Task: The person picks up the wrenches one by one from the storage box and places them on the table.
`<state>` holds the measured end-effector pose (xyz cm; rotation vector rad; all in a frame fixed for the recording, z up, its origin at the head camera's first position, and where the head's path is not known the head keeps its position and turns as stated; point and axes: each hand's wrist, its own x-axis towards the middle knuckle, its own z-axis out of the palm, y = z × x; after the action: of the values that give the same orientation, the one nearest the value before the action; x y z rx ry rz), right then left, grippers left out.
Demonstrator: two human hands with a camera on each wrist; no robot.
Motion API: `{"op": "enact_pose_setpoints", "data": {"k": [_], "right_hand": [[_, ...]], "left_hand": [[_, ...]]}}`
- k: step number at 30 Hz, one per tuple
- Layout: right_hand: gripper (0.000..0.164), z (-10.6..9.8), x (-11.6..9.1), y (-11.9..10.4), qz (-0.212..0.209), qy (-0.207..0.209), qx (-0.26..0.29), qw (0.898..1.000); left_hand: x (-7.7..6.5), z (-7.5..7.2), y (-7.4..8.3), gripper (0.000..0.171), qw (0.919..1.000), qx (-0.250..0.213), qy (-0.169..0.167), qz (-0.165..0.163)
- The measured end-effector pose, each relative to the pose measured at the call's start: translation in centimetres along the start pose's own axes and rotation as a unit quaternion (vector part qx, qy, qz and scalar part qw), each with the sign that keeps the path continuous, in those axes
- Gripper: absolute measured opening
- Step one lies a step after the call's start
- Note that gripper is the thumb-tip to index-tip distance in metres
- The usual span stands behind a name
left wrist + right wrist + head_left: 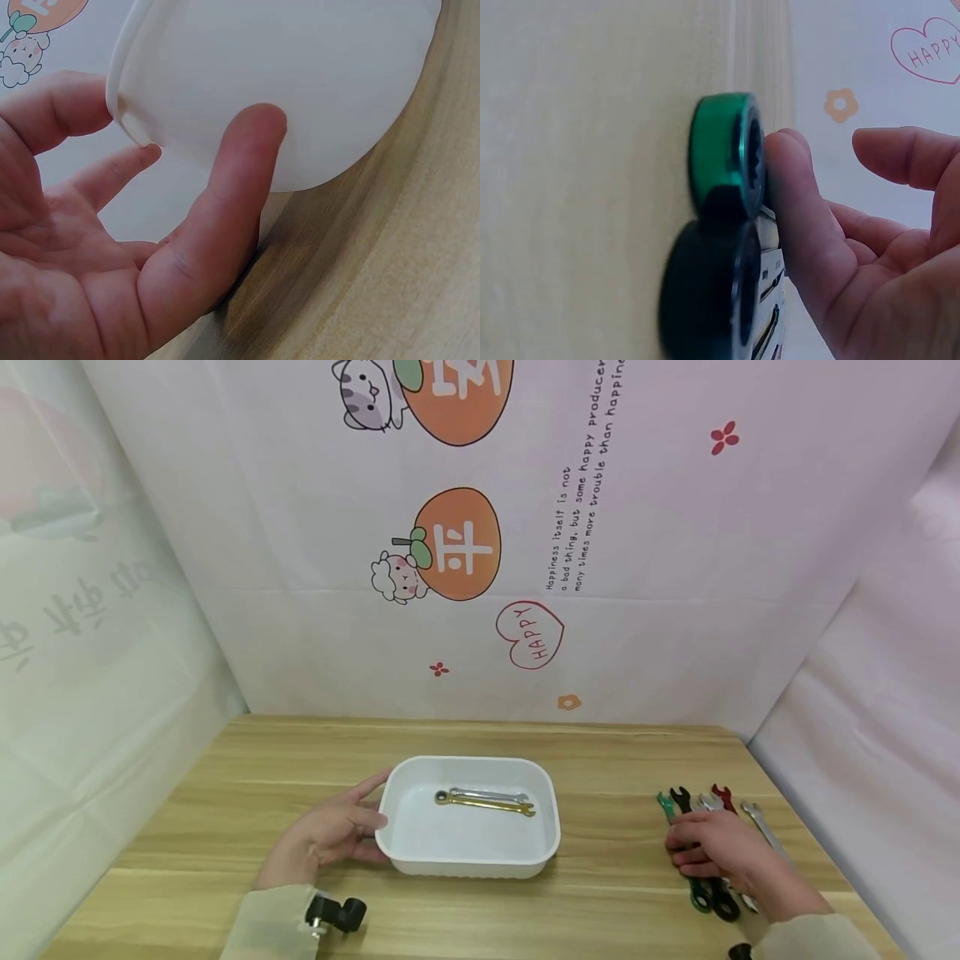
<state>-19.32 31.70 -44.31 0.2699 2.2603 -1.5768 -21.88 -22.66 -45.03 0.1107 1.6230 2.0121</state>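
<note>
A white plastic tray [468, 856] stands on the table, holding a gold combination wrench [487, 804] and a silver wrench [491, 795]. My left hand [341, 827] holds its left end, fingers at the rim and thumb [251, 154] against the outer wall. Over a group of wrenches on the right is my right hand [716, 847]. Its thumb [799, 187] lies beside the ring end of a green wrench [720, 154], the forefinger spread apart from it. Black wrench [680, 799] and red wrench [722, 797] show partly; the hand hides their middles.
A silver wrench [761, 827] lies to the right of the group. Behind the wooden table [600, 860] hangs a white printed cloth [637, 652], with more cloth at both sides. Wrist camera mounts sit at the sleeves.
</note>
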Motion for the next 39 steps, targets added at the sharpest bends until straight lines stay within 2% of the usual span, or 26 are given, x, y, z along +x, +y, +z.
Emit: {"op": "enact_pose_setpoints", "data": {"k": [6, 9, 11, 12, 14, 17, 18, 19, 20, 21, 24, 27, 29, 31, 34, 39], "right_hand": [[0.056, 0.4, 0.1, -0.5, -0.009, 0.020, -0.014, 1.000], [0.064, 0.9, 0.1, -1.2, -0.049, 0.005, 0.010, 0.999], [0.072, 1.5, 0.3, -2.0, -0.101, -0.031, 0.052, 0.993], [0.074, 1.9, 0.4, -2.4, -0.133, -0.058, 0.080, 0.986], [0.073, 2.8, 0.9, -3.4, -0.198, -0.120, 0.135, 0.964], [0.068, 5.1, 1.8, -5.4, -0.284, -0.207, 0.195, 0.916], [0.068, 6.1, 2.1, -6.1, -0.302, -0.227, 0.201, 0.904], [0.068, 7.1, 2.3, -6.8, -0.318, -0.241, 0.199, 0.895], [0.068, 8.2, 2.5, -7.5, -0.328, -0.248, 0.188, 0.892], [0.068, 9.3, 2.7, -8.2, -0.335, -0.251, 0.170, 0.892], [0.066, 12.5, 3.1, -9.7, -0.338, -0.235, 0.079, 0.908], [0.063, 15.3, 3.7, -10.7, -0.311, -0.211, -0.017, 0.926], [0.061, 16.8, 4.1, -11.1, -0.292, -0.197, -0.062, 0.934], [0.062, 18.0, 4.5, -11.3, -0.278, -0.181, -0.099, 0.938], [0.063, 19.1, 5.0, -11.6, -0.274, -0.173, -0.136, 0.936], [0.068, 19.8, 5.3, -11.8, -0.263, -0.156, -0.180, 0.935]], "left_hand": [[0.0, 0.0, 0.0, 0.087, 1.0000, -0.001, 0.000, 0.001], [0.0, 0.0, 0.0, 0.087, 1.0000, 0.000, 0.001, 0.001], [-0.1, -0.1, 0.0, 0.088, 1.0000, 0.001, -0.001, 0.001], [-0.1, -0.1, 0.0, 0.088, 1.0000, 0.003, -0.001, 0.001], [-0.1, -0.2, 0.1, 0.088, 1.0000, 0.006, 0.000, 0.002], [-0.1, -0.2, 0.1, 0.088, 0.9999, 0.010, 0.001, 0.003], [-0.1, -0.3, 0.1, 0.087, 0.9999, 0.010, 0.002, 0.002], [-0.1, -0.3, 0.1, 0.087, 0.9999, 0.011, 0.003, 0.003], [-0.1, -0.3, 0.0, 0.087, 0.9999, 0.011, 0.002, 0.002], [0.0, -0.3, 0.0, 0.087, 0.9999, 0.011, 0.001, 0.002], [0.0, -0.2, 0.0, 0.087, 1.0000, 0.009, 0.001, 0.002], [0.0, -0.2, -0.1, 0.088, 1.0000, 0.006, 0.001, 0.001], [0.0, -0.2, -0.1, 0.088, 1.0000, 0.006, 0.001, 0.001], [0.1, -0.2, -0.2, 0.088, 1.0000, 0.006, -0.001, 0.001], [0.1, -0.3, -0.3, 0.088, 1.0000, 0.007, -0.003, 0.002], [0.2, -0.4, -0.2, 0.087, 1.0000, 0.008, 0.001, 0.002]]}}
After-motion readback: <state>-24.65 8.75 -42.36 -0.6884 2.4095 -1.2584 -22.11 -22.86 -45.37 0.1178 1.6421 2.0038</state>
